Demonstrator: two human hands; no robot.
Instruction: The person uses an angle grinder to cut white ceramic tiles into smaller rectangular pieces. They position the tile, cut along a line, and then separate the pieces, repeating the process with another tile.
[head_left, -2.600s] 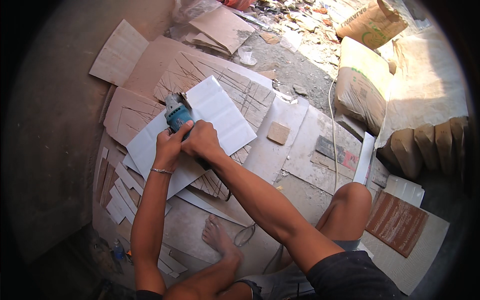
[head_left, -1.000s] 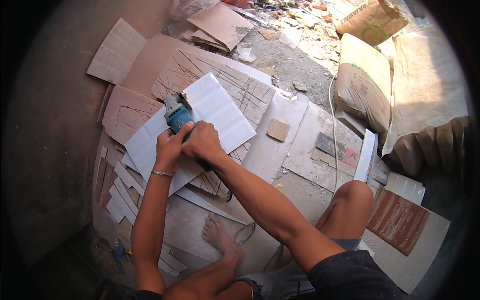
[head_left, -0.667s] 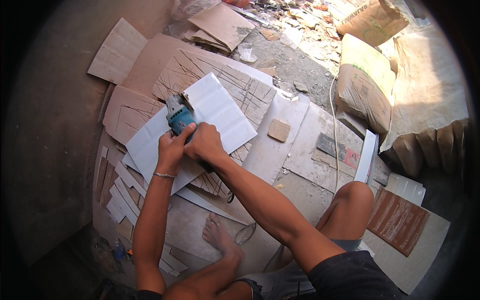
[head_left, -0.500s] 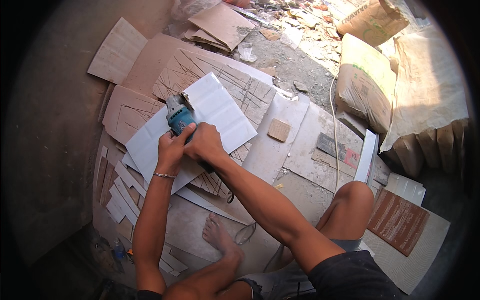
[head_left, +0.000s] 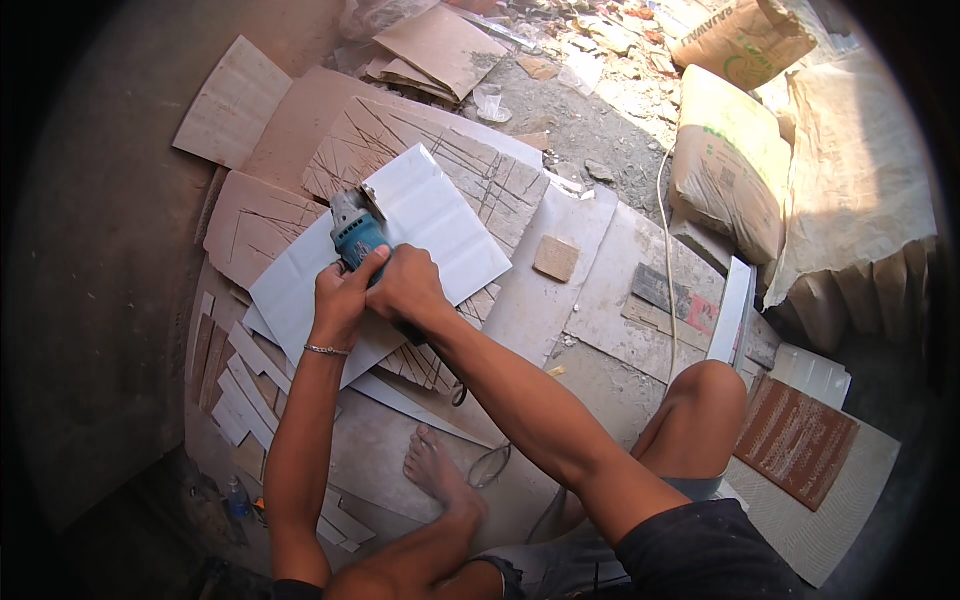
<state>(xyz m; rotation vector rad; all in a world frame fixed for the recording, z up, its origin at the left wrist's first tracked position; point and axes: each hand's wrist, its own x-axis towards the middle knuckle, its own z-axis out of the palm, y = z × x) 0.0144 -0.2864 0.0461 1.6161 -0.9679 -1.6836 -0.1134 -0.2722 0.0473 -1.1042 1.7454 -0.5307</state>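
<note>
Both of my hands hold a teal angle grinder (head_left: pixel 360 240) with a grey metal head, over a large white tile (head_left: pixel 435 215). My left hand (head_left: pixel 343 300) wraps around the near left side of its body, thumb on top. Around the rear of the body closes my right hand (head_left: pixel 408 288); the handle is partly hidden beneath it. The cutting disc (head_left: pixel 374 203) stands edge-on at the tile's surface; whether it touches cannot be made out. Beneath the tile lies a worn board (head_left: pixel 490 180) crossed by dark cut lines.
Tile offcuts (head_left: pixel 250 385) lie left of my bare foot (head_left: pixel 437 470). A small beige tile piece (head_left: pixel 556 259) rests to the right. Full paper sacks (head_left: pixel 728 160) stand at the far right, near a pale cable (head_left: pixel 667 230). Rubble (head_left: pixel 600 110) covers the back; a brown tile (head_left: pixel 797 440) lies lower right.
Almost nothing differs. Both hands keep their grip on the angle grinder, which stays at nearly the same spot on the white tile; the whole view has shifted very slightly.
</note>
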